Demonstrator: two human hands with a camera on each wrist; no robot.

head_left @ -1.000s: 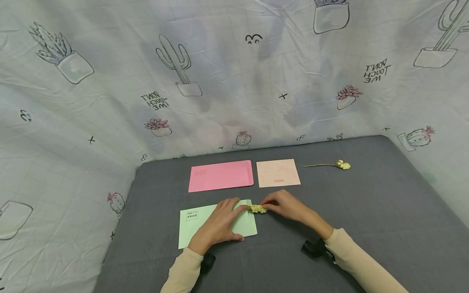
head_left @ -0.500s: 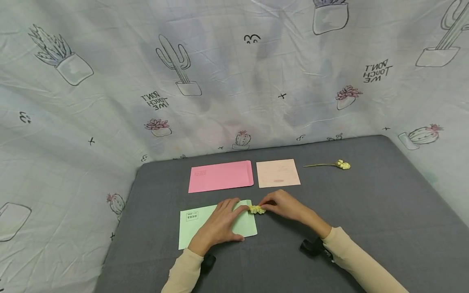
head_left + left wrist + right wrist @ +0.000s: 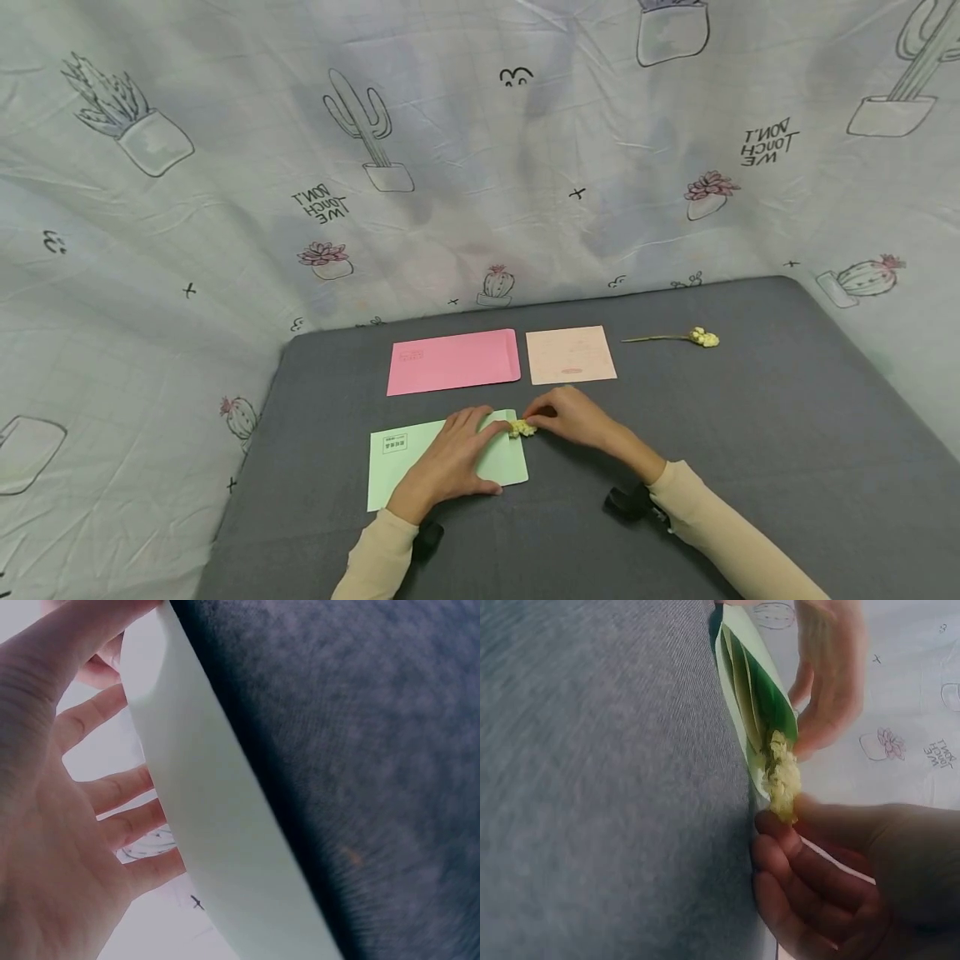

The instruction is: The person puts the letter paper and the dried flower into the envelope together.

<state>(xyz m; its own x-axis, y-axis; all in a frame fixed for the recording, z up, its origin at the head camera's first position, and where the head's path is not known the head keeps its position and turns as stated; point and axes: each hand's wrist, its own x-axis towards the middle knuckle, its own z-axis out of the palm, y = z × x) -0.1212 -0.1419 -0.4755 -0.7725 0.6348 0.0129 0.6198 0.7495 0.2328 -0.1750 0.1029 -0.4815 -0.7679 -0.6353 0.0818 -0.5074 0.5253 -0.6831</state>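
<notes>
A pale green envelope lies on the grey table, its right end gaping. Across its right half rests my left hand, and the left wrist view shows the fingers spread and fairly straight against the paper. My right hand pinches the tip of a yellow flower head between thumb and fingertips. The flower sits lengthwise in the envelope's mouth, its outer end sticking out; whatever stem it has is hidden inside. Layers of paper show within the mouth.
Behind the hands lie a pink envelope and a peach envelope. Farther right, a second yellow flower with a thin stem lies on the grey tabletop. A white cactus-print cloth hangs behind the table.
My right hand has moved slightly left, sliding the yellow flower deeper into the green envelope, so less of the head shows. My left hand has stayed in place.
</notes>
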